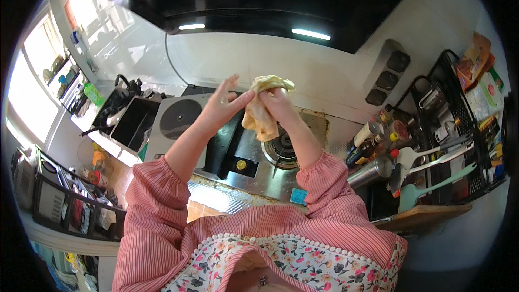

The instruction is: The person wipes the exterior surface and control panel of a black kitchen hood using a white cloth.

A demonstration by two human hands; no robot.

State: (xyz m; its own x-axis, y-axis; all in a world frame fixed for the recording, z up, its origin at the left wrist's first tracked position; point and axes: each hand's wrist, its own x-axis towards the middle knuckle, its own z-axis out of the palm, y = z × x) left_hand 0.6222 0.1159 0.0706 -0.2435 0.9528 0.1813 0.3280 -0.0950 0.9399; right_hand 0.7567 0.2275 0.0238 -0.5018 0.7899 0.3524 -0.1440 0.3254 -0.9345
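A crumpled pale-yellow cloth (259, 119) with brownish stains hangs from my right hand (277, 99), whose fingers are closed on its upper part. My left hand (227, 99) is raised just left of it, fingers apart, the thumb tip at the cloth's edge; whether it touches cannot be told. Both hands are above a stainless-steel gas stove (259, 182). Its round burner (284, 150) shows partly behind the cloth and my right forearm. Brown grime marks the stove's back corner.
A flat hotplate (162, 146) adjoins the stove at left, with a black sink (136, 123) beyond. Bottles (367, 148), a steel canister (373, 170) and a rack (466, 125) holding spatulas crowd the right. A black range hood (251, 4) hangs overhead.
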